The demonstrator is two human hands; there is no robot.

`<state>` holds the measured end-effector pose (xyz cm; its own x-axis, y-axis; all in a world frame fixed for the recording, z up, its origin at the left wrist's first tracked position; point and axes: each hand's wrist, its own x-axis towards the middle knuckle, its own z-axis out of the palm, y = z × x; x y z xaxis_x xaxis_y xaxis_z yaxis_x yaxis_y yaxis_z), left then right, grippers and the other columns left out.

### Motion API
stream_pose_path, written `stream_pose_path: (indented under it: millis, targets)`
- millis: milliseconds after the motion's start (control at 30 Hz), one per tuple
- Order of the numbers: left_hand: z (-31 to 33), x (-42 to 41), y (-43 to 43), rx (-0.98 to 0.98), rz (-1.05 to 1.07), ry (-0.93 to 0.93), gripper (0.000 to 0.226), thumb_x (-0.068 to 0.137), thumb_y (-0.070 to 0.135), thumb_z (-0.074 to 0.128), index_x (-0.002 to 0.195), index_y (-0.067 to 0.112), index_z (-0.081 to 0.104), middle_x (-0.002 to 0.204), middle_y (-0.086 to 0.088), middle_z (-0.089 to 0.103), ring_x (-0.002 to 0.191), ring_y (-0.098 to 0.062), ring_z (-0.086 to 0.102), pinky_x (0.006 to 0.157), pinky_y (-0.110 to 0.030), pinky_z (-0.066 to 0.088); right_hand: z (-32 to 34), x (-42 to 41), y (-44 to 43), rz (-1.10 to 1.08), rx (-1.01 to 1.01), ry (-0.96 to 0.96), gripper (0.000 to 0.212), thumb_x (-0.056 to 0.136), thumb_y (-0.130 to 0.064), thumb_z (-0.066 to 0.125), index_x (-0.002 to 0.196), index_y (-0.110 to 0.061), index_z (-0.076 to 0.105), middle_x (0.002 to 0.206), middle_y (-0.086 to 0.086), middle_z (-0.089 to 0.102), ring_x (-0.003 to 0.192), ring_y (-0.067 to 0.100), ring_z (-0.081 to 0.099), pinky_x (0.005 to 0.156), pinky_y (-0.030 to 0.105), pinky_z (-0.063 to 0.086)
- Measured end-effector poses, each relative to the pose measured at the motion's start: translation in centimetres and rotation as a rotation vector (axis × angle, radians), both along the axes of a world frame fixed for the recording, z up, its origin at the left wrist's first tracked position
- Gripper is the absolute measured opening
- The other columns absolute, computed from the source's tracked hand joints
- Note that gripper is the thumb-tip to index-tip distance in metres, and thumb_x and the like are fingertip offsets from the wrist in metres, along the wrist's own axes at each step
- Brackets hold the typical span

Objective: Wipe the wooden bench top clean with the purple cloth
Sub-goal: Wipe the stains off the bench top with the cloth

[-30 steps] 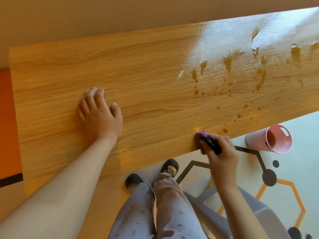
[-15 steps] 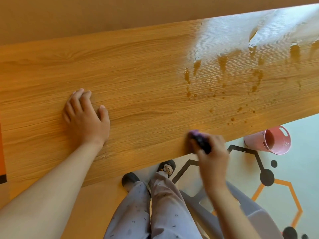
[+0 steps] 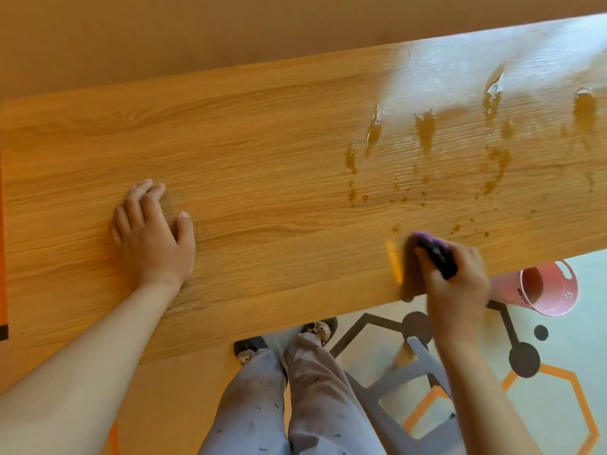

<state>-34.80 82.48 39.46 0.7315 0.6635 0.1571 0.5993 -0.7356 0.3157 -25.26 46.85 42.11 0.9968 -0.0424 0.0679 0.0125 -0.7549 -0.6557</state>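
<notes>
head view looks down on the wooden worktop (image 3: 262,152). the right hand (image 3: 456,287) has its fingers curled round the bunched purple cloth (image 3: 427,240) and presses it onto the wood near the front edge, just below the lowest brown drips. the left hand (image 3: 151,238) lies palm down with fingers straight and close together on the dry left part, well apart from the cloth. brown splashes and streaks (image 3: 427,133) run across the right part from the far edge towards the near one, with a wet sheen around them. a pink bucket (image 3: 547,287) is on the floor past the front edge. by the look of it the wiping has hardly begun: nearly all the spill is left to clear, while the left part looks clean.
</notes>
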Motion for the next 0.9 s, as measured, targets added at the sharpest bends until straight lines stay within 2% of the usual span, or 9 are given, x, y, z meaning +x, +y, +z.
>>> stream_pose_path:
  millis: [133, 200, 333, 500, 600, 767, 900]
  targets:
    - [-0.1, 0.0, 0.1, -0.003, 0.005, -0.004, 0.048, 0.087, 0.032, 0.044, 0.129, 0.010, 0.047, 0.143, -0.009, 0.042, 0.131, -0.032, 0.035, 0.106, -0.048, 0.026, 0.5, 2.3, -5.0, -0.171, -0.097, 0.019, 0.023, 0.086, -0.016, 0.068, 0.103, -0.001, 0.065, 0.097, 0.020, 0.061, 0.092, 0.029, 0.056, 0.077, 0.014, 0.029]
    - [-0.1, 0.0, 0.1, 0.000, 0.005, -0.002, 0.047, 0.087, 0.032, 0.045, 0.129, 0.010, 0.047, 0.143, -0.009, 0.042, 0.131, -0.033, 0.035, 0.106, -0.048, 0.026, 0.6, 2.2, -4.9, -0.177, -0.118, -0.005, 0.021, 0.085, -0.014, 0.069, 0.100, -0.001, 0.065, 0.095, 0.020, 0.061, 0.089, 0.029, 0.055, 0.077, 0.014, 0.029]
    - [-0.1, -0.1, 0.1, 0.010, 0.007, 0.006, 0.047, 0.087, 0.031, 0.045, 0.129, 0.011, 0.047, 0.142, -0.008, 0.041, 0.131, -0.033, 0.035, 0.105, -0.047, 0.027, 0.5, -0.3, 0.3, 0.038, -0.010, 0.013, 0.017, 0.079, -0.011, 0.074, 0.094, -0.007, 0.066, 0.090, 0.002, 0.058, 0.084, 0.019, 0.055, 0.075, 0.020, 0.037]
    - [0.1, 0.1, 0.0, 0.011, 0.007, 0.013, 0.049, 0.086, 0.033, 0.042, 0.129, 0.009, 0.047, 0.142, -0.010, 0.042, 0.128, -0.035, 0.037, 0.105, -0.047, 0.028, -0.2, -1.9, 8.7, 0.359, -0.037, 0.066, 0.023, 0.074, -0.016, 0.078, 0.091, -0.013, 0.064, 0.087, -0.001, 0.057, 0.080, 0.015, 0.053, 0.064, 0.022, 0.040]
    - [0.2, 0.3, 0.0, 0.008, 0.011, 0.025, 0.050, 0.086, 0.034, 0.041, 0.129, 0.010, 0.047, 0.142, -0.009, 0.042, 0.129, -0.035, 0.036, 0.105, -0.048, 0.028, 0.0, -0.5, 9.7, 0.413, -0.027, 0.042, 0.020, 0.080, -0.027, 0.073, 0.091, -0.013, 0.064, 0.086, -0.001, 0.056, 0.079, 0.014, 0.052, 0.062, 0.025, 0.042]
    - [0.2, 0.1, -0.2, -0.005, 0.015, 0.010, 0.050, 0.085, 0.034, 0.043, 0.128, 0.010, 0.048, 0.142, -0.009, 0.042, 0.128, -0.035, 0.036, 0.105, -0.049, 0.028, 0.2, 3.4, 3.7, 0.169, 0.002, 0.034, 0.021, 0.084, -0.028, 0.070, 0.094, -0.010, 0.065, 0.090, 0.001, 0.058, 0.082, 0.016, 0.053, 0.067, 0.020, 0.034]
    - [0.2, 0.1, 0.0, -0.026, 0.018, 0.006, 0.050, 0.085, 0.034, 0.043, 0.128, 0.010, 0.048, 0.141, -0.009, 0.042, 0.127, -0.036, 0.036, 0.104, -0.050, 0.028, 0.7, 6.4, -3.0, -0.073, -0.065, 0.044, 0.024, 0.084, -0.021, 0.070, 0.099, -0.004, 0.065, 0.096, 0.014, 0.062, 0.091, 0.027, 0.056, 0.074, 0.017, 0.029]
